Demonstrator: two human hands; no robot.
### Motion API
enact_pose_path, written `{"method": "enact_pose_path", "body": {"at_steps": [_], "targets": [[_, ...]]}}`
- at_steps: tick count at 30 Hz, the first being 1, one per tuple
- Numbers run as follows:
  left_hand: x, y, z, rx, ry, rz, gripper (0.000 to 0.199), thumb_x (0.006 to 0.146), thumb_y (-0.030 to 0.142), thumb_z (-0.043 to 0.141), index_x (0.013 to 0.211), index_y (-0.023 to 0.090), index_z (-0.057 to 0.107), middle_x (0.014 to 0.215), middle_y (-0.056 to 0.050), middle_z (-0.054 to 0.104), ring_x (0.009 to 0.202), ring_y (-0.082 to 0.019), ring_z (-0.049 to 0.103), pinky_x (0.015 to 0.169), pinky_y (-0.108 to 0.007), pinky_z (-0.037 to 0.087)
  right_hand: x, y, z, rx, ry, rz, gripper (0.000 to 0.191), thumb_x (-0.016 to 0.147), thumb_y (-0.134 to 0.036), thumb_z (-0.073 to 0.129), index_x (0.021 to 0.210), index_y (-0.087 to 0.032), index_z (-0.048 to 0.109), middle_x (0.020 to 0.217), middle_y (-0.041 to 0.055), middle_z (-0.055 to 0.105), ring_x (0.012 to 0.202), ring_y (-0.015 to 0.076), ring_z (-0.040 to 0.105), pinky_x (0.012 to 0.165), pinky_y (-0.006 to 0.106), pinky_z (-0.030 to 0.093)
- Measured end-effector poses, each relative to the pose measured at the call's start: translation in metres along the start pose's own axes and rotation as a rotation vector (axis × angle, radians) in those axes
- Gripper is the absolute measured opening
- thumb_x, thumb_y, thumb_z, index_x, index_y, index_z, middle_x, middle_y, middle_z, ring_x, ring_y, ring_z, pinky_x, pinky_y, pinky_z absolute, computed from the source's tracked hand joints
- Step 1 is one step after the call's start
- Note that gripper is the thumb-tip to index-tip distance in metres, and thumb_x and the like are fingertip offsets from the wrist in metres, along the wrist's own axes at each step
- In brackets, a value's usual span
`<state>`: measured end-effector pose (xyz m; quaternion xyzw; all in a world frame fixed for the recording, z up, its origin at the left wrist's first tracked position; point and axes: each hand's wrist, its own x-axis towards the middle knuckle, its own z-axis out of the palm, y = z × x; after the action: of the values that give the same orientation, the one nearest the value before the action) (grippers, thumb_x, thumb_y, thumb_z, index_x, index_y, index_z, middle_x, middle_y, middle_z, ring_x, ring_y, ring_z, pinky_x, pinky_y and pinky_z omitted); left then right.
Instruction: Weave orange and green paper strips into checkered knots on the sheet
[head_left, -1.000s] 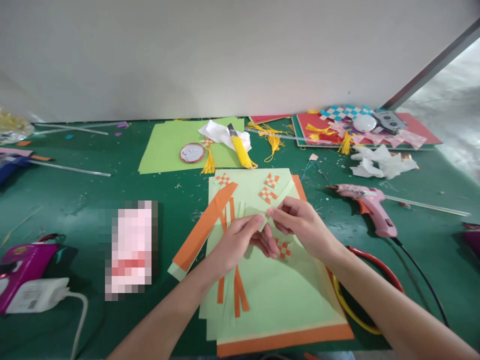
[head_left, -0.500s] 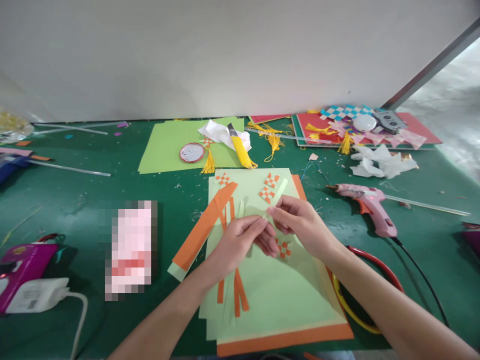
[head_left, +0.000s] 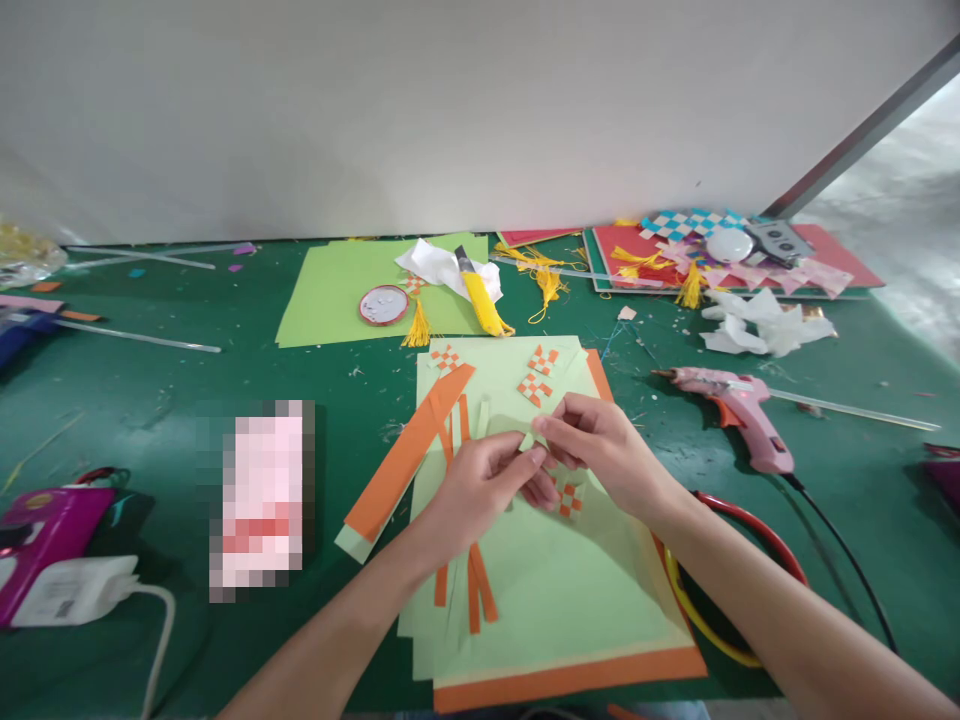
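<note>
Over a stack of pale green sheets point(head_left: 570, 590), my left hand point(head_left: 495, 480) and my right hand point(head_left: 592, 440) meet fingertip to fingertip. Both pinch a small light green paper strip point(head_left: 528, 440), partly hidden by the fingers. Small orange and green woven pieces lie around them: one point(head_left: 535, 389) beyond the hands, one point(head_left: 446, 358) at the upper left, and one point(head_left: 570, 499) just below my right hand. Thin orange strips point(head_left: 474, 595) rest under and beside my left hand, next to a wide orange strip point(head_left: 409, 455).
A pink glue gun point(head_left: 739, 400) lies right, near red and yellow handles point(head_left: 757, 530). Behind are a yellow cutter point(head_left: 482, 298), a round lid point(head_left: 384, 305), tassels point(head_left: 550, 287) and crumpled tissue point(head_left: 765, 322). A purple device point(head_left: 64, 530) is at left.
The light green strip that stuck out beyond my right fingers has swung down and now shows as a short piece between the hands. My left thumb has shifted slightly right.
</note>
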<state>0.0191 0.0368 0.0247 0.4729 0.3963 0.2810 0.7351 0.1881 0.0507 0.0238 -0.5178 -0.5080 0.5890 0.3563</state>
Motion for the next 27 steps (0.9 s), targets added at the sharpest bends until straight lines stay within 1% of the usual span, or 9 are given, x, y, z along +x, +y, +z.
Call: {"method": "enact_pose_path", "body": {"at_steps": [11,17,21,27], "targets": [[0.0006,-0.0005,0.0008,-0.044,0.019,-0.005,0.034,0.094,0.042,0.051,0.086,0.012,0.066,0.07,-0.007,0.072,0.063,-0.015,0.066,0.066,-0.026,0.054,-0.0012,0.0017,0.0008,-0.03,0.023,0.001,0.034,0.083,-0.042,0.065,0.063,-0.019,0.05,0.049,-0.0063,0.047,0.047,0.0073,0.039,0.046,0.025,0.027],[-0.0005,0.0034,0.0004,-0.027,0.007,-0.008,0.033,0.095,0.037,0.049,0.081,0.013,0.066,0.067,-0.006,0.071,0.062,-0.014,0.065,0.064,-0.025,0.052,-0.001,0.0017,-0.0016,0.069,0.031,0.019,0.034,0.082,-0.042,0.067,0.064,-0.019,0.049,0.051,-0.0066,0.046,0.048,0.0072,0.038,0.047,0.025,0.025],[-0.0014,0.0026,0.0,0.011,0.013,-0.034,0.033,0.094,0.037,0.051,0.075,0.013,0.065,0.066,-0.006,0.07,0.06,-0.014,0.066,0.062,-0.024,0.05,-0.0012,0.0023,-0.0044,0.091,0.058,-0.01,0.036,0.081,-0.044,0.068,0.064,-0.019,0.049,0.052,-0.0065,0.046,0.049,0.0075,0.038,0.048,0.026,0.026],[-0.0003,-0.0002,-0.0008,-0.009,0.006,-0.017,0.035,0.093,0.041,0.052,0.079,0.013,0.067,0.069,-0.007,0.07,0.064,-0.015,0.067,0.064,-0.025,0.053,-0.0012,0.0042,-0.0009,0.024,0.005,0.03,0.039,0.076,-0.045,0.072,0.059,-0.019,0.047,0.049,-0.006,0.047,0.047,0.008,0.039,0.046,0.026,0.026]]}}
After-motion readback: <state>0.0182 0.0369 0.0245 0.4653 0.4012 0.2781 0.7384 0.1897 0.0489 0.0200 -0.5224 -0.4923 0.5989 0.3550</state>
